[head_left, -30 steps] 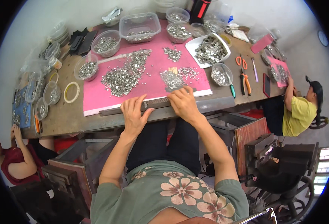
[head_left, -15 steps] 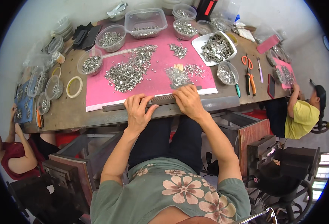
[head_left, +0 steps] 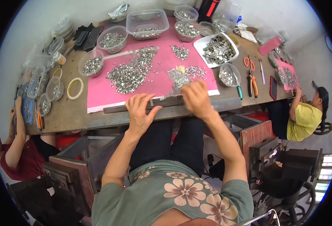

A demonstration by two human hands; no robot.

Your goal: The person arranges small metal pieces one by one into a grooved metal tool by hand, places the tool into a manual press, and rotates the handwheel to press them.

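Observation:
My left hand (head_left: 139,113) rests at the table's front edge, fingers stretched and thumb apart, its fingertips on a long dark metal bar (head_left: 117,109). The bar has a row of small notches beside my fingers. My right hand (head_left: 197,100), blurred by motion, is closed above the bar's right part. A thin grey metal strip (head_left: 168,95) slants from it down towards the bar; its gripped end is hidden. Just beyond lies a clump of thin silvery pieces (head_left: 178,78). A large heap of small metal parts (head_left: 126,77) spreads over the pink mat (head_left: 160,86).
Tubs of metal parts stand behind, including a clear rectangular one (head_left: 147,17) and a white tray (head_left: 199,47). Orange-handled pliers (head_left: 253,83), scissors (head_left: 249,63) and a phone (head_left: 273,87) lie right. A tape roll (head_left: 75,88) lies left. Co-workers sit at both sides.
My right hand has lifted off the bar and moved slightly right, and the grey strip has tilted. My left hand stays in place. The left co-worker's hand has risen.

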